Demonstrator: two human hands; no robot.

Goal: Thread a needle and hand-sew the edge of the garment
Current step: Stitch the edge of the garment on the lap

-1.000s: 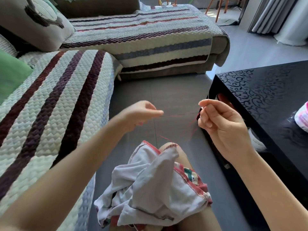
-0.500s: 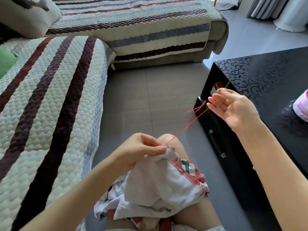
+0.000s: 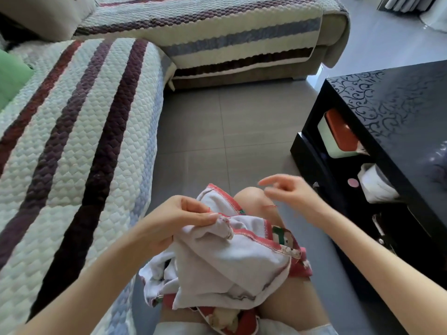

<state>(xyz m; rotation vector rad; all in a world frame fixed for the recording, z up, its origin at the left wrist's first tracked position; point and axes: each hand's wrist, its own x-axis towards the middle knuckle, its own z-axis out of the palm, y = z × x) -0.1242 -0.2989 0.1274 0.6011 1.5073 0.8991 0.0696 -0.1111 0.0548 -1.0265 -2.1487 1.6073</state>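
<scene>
A white garment (image 3: 227,267) with red overlocked edges lies bunched on my lap. My left hand (image 3: 179,221) pinches a fold of its edge between thumb and fingers, where a few red stitches show. A thin red thread (image 3: 271,206) runs from that spot toward my right hand (image 3: 290,192), which hovers blurred over my knee with its fingers loosely spread. The needle cannot be made out.
A striped quilted sofa (image 3: 79,141) runs along the left and across the back. A black patterned coffee table (image 3: 396,122) stands at the right, with a red-lidded box (image 3: 338,134) and other items on its lower shelf. Grey tiled floor (image 3: 229,131) lies between.
My left hand came down to the garment and took hold of its edge. My right hand dropped from beside the table toward my knee, and the taut thread went slack.
</scene>
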